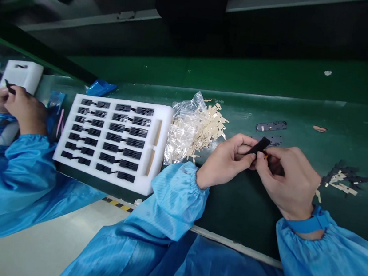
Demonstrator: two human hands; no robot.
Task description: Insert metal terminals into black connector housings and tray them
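My left hand [230, 161] is closed on a small flat black part [261, 145], pinched between thumb and fingers above the green bench. Close against it, my right hand [288, 175] has its thumb and fingertips pressed at the part's near end, where a speck of orange-yellow shows. The fingertips hide what lies there. Just beyond my hands, a dark perforated plate [271, 126] lies on the bench, with a second dark plate [273, 140] partly hidden behind my fingers.
Left of my hands are pale cut pieces [210, 125] and a clear plastic bag [182, 140]. A white foam tray [156, 170] holds rows of black parts. Dark and pale strips [347, 176] lie at right. At far left, a co-worker's hands [23, 107] hold a black piece.
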